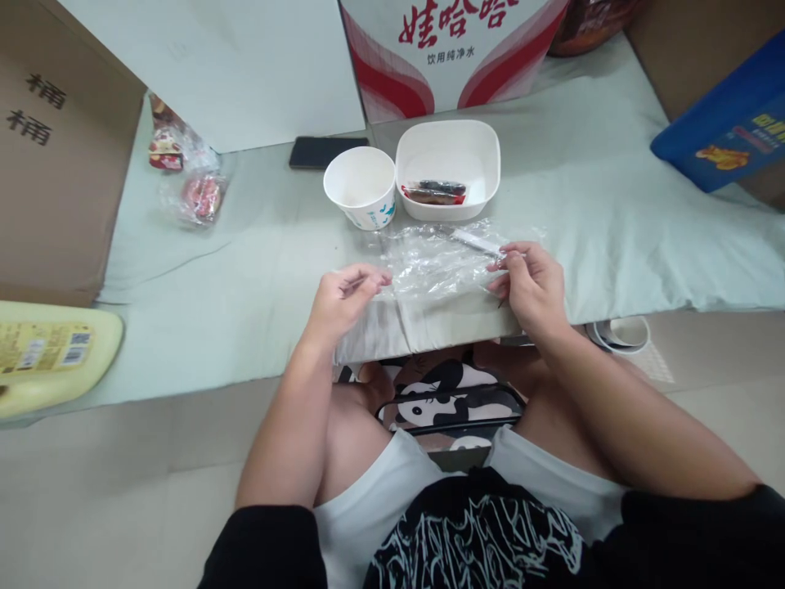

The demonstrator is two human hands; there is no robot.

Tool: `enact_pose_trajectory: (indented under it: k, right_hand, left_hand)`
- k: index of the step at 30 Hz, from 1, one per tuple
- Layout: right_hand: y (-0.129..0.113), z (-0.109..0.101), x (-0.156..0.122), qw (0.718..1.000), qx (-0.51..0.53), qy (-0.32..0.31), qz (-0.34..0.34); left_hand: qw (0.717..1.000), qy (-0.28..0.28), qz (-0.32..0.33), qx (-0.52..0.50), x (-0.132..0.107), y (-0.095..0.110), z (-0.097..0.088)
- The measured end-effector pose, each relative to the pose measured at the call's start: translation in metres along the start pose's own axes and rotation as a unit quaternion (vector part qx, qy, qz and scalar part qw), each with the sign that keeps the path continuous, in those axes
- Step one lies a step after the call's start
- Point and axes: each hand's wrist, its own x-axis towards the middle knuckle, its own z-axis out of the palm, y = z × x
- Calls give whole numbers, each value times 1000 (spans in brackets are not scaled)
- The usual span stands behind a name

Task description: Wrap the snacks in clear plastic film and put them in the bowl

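Observation:
A crumpled clear plastic wrapper (438, 260) lies on the pale cloth between my hands. My left hand (343, 298) pinches its left edge with closed fingers. My right hand (531, 282) is closed on the wrapper's right side, where a thin white packet (475, 240) lies in the plastic. Just behind the wrapper stand a round white paper cup (361, 186) and a square white bowl (447, 168) holding several small dark sachets (435, 192).
A black phone (325, 150) lies behind the cup. A red-and-white carton (447, 49) stands at the back, a brown cardboard box (55, 155) at left, a blue box (729, 123) at right. Wrapped snacks (193, 184) lie at left, a yellow container (52, 352) lower left.

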Motion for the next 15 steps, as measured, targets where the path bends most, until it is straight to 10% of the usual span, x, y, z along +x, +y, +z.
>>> enact_pose_trajectory:
  k: [6,15]
  right_hand:
    - [-2,-5,1,998,-49,19,-30]
    - [7,-15,5,965,-241,8,-107]
  left_hand:
    - [979,116,-132,-102,14,-2,4]
    - [973,164,-138,85,25,-27,-3]
